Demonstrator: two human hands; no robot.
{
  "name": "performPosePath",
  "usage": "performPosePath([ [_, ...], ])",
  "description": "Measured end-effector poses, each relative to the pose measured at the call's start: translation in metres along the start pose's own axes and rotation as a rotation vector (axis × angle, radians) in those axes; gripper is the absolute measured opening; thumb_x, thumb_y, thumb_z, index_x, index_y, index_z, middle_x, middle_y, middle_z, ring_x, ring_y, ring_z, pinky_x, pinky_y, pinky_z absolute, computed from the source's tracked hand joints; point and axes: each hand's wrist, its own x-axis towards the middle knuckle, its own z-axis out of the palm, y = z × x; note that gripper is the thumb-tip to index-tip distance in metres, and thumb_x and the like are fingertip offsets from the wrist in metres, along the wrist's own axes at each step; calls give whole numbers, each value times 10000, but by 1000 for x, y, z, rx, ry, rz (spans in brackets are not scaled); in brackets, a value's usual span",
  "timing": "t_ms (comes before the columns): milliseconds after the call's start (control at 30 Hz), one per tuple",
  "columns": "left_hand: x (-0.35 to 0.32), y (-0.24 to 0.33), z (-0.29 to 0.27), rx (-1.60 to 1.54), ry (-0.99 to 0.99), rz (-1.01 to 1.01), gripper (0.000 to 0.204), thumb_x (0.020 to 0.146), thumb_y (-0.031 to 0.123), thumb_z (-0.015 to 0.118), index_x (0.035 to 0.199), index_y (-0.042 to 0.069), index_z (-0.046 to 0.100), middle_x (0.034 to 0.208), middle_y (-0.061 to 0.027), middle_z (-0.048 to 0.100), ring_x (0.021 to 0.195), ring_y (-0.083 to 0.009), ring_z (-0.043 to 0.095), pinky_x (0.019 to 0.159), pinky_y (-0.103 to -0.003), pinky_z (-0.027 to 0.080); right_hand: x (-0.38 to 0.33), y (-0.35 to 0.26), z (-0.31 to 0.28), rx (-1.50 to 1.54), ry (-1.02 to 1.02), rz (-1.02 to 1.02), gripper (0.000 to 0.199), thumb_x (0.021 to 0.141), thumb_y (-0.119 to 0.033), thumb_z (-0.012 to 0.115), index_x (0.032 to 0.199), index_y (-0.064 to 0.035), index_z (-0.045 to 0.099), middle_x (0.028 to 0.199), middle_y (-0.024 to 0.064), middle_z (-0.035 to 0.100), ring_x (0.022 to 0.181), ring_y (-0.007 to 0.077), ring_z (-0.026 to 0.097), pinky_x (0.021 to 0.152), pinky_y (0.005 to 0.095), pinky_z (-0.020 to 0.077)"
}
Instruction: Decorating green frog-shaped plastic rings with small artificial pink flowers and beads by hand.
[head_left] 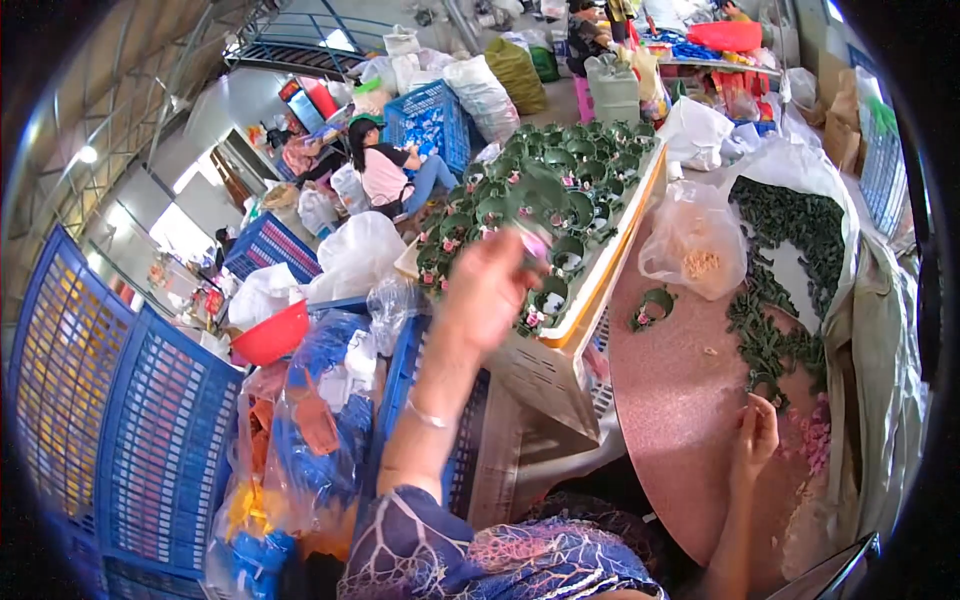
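Observation:
My left hand, smeared by motion, is raised over the near side of a white tray. Its fingers are closed on a dark green ring with a pink flower. Many similar green rings with small pink flowers crowd the tray. My right hand rests low over the pinkish table, fingers curled together beside the heap of green leafy pieces; what they hold, if anything, is hidden. One finished-looking green ring lies apart on the table. Pink pieces lie right of that hand.
A clear bag of small pale pieces sits on the table's far side. White sheeting borders the right. Blue crates, bags of coloured parts and a red basin stand left. A seated person works farther back.

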Motion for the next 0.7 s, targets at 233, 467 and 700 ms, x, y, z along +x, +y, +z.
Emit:
performPosePath([
  [233,165,80,-188,233,394,-114,163,971,277,608,1002,118,620,853,-55,642,678,-227,617,524,-317,443,2,-6,21,-126,-16,-120,162,1000,-63,543,1119,-33,649,777,-29,554,648,38,452,579,206,392],
  [467,209,45,-234,254,572,-405,167,930,306,669,990,155,626,855,-31,613,573,-226,598,418,-292,343,2,14,17,-167,-6,-125,162,1001,-73,546,1115,-27,652,753,-21,556,626,36,453,560,207,384],
  [700,222,12,-270,903,525,-164,394,866,360,698,791,-20,630,683,-77,587,547,-161,517,434,-360,351,3,3,11,-224,-36,-163,168,995,-51,544,1120,-27,653,779,-25,548,632,40,443,564,203,377],
])
